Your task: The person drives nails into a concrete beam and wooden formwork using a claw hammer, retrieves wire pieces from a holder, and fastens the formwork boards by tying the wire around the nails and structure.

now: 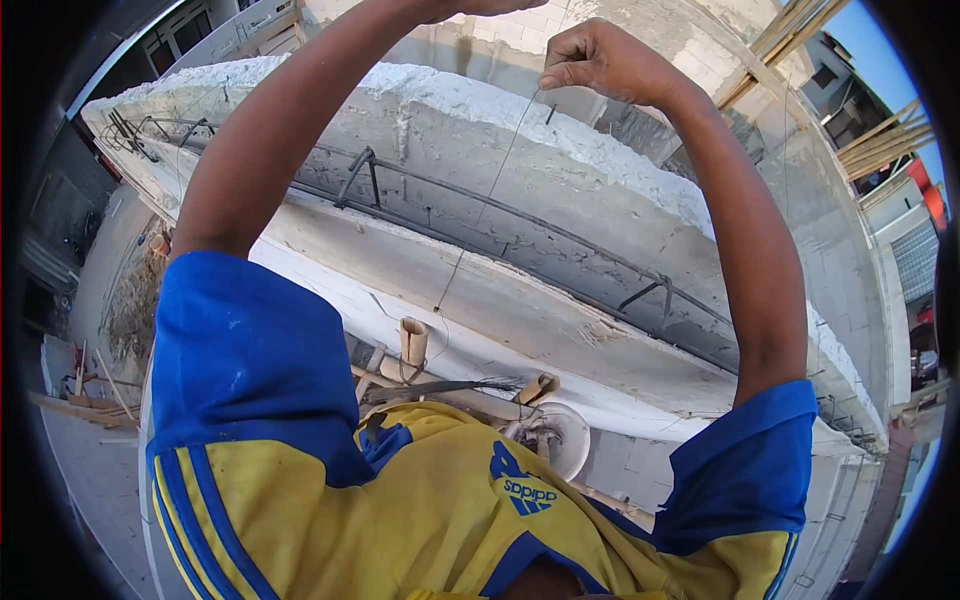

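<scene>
My right hand [608, 66] is raised at the top, thumb and fingers pinched on a thin wire [497, 183]. The wire runs down from the pinch, across a rebar frame [520, 217], to the face of a board [430, 277]. My left hand [485, 4] is level with it at the top edge, mostly cut off by the frame, so its grip cannot be made out. Both arms reach over the rebar, which lies in the gap between the board and a rough concrete wall [450, 140].
Below the board are bamboo poles [413, 345], a bundle of thin wires [450, 386] and a pale round bucket [572, 440], close to my body. More bamboo poles [785, 45] lean at the upper right. A block wall [500, 45] stands beyond the concrete.
</scene>
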Demonstrator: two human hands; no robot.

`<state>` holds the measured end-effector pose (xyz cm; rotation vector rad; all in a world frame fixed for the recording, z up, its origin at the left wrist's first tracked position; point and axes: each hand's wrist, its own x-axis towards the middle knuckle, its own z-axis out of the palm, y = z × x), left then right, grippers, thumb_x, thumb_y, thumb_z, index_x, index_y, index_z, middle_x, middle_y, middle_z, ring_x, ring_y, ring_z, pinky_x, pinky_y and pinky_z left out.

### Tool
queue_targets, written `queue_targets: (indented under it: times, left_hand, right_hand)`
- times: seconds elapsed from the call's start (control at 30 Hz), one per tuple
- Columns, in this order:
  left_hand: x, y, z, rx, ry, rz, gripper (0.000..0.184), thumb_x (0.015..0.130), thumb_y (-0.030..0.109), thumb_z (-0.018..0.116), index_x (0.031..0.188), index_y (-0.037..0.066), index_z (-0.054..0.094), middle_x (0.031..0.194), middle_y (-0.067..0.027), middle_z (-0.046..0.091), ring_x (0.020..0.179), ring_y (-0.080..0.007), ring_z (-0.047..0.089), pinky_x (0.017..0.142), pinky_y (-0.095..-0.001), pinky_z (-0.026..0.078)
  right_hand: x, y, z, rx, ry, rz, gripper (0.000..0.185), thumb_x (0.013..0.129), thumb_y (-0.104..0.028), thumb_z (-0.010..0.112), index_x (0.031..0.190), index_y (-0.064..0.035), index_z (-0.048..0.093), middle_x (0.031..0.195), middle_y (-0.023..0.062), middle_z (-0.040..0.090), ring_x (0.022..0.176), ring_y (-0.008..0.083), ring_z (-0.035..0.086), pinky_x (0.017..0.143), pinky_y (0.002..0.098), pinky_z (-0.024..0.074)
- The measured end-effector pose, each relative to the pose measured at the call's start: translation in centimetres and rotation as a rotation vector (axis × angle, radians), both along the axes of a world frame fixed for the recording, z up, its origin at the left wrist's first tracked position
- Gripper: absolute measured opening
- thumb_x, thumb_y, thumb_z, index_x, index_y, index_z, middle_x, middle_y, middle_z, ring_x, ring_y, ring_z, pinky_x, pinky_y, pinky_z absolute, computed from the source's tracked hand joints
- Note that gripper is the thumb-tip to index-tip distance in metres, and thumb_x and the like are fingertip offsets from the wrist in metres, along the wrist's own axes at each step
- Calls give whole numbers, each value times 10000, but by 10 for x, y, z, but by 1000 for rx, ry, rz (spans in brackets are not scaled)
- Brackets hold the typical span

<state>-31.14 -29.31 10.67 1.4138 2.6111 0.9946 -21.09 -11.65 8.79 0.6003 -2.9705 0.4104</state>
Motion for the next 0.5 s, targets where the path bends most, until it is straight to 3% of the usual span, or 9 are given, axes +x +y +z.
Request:
queue_targets:
  times: [0.03,0.07,0.13,0.27,0.3,0.37,0.5]
  left_hand:
    - [20,-18,1,-84,-122,-22,495,967,364,507,1270,-28,522,1270,-222,563,1189,-362,520,1031,-462,401]
    - [3,-24,-34,64,19,-135,559,838,566,667,1048,49,634,929,-78,611,907,-170,578,860,-296,439]
    - [22,-31,-59,-47,-122,-159,664,773,605,708,1089,29,614,1047,-132,618,1054,-254,571,994,-369,392]
    - [35,-23,-85,-76,-27,-79,652,773,602,712,1078,32,629,1025,-127,631,1026,-243,577,963,-366,402]
    - [32,-19,-82,-102,-150,-108,653,755,598,730,1068,33,635,1009,-131,636,1022,-246,578,943,-364,407]
    - [29,-18,-79,-129,-266,-136,655,737,595,749,1059,34,641,993,-134,642,1018,-249,578,922,-363,411]
    - [29,-18,-84,-88,-240,-130,664,678,572,805,1029,32,643,935,-139,640,969,-254,583,849,-353,426]
  right_hand:
    - [-3,16,-1,-53,47,-32,319,797,-302,770,725,-22,637,566,2,471,555,115,395,559,319,348]
    - [-1,24,-3,-57,52,-39,319,797,-302,770,725,-22,637,566,2,471,555,115,395,559,319,348]
    - [0,33,-8,14,42,-88,355,784,-300,782,666,-26,588,557,-8,428,558,112,371,548,318,322]
    - [-9,38,-15,-43,46,-129,427,750,-320,813,613,-38,523,534,-2,396,533,125,349,511,343,293]
    - [0,24,-9,-44,44,-135,427,750,-320,813,613,-38,523,534,-2,396,533,125,349,511,343,293]
    - [13,-1,10,176,-36,-412,232,773,-283,754,715,-85,647,662,62,633,641,207,562,624,329,436]
    - [-9,15,-8,222,-4,-383,280,771,-348,767,765,-93,651,715,63,660,655,224,579,630,347,435]
